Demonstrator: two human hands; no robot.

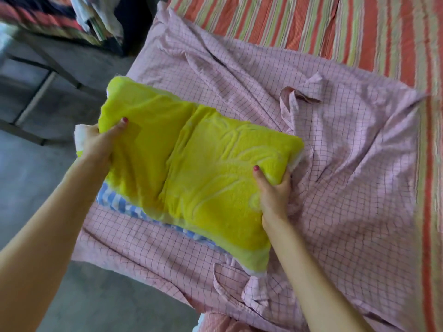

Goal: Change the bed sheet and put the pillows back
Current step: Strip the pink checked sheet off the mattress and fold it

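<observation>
A pillow wrapped in a yellow-green towel cover (191,164) is held over the near-left corner of the bed. My left hand (98,142) grips its left end, thumb on top. My right hand (273,190) grips its right end, thumb on top and fingers curled under. A blue-and-white checked pillow edge (119,204) shows beneath the yellow one. Under both lies a crumpled pink checked sheet (335,164), spread loosely over a mattress with orange and green stripes (311,27).
Grey concrete floor (36,188) lies left of the bed. A metal frame (40,92) and a second bed with piled clothes (96,17) stand at the far left. Pink ties of the sheet (251,291) hang near the front edge.
</observation>
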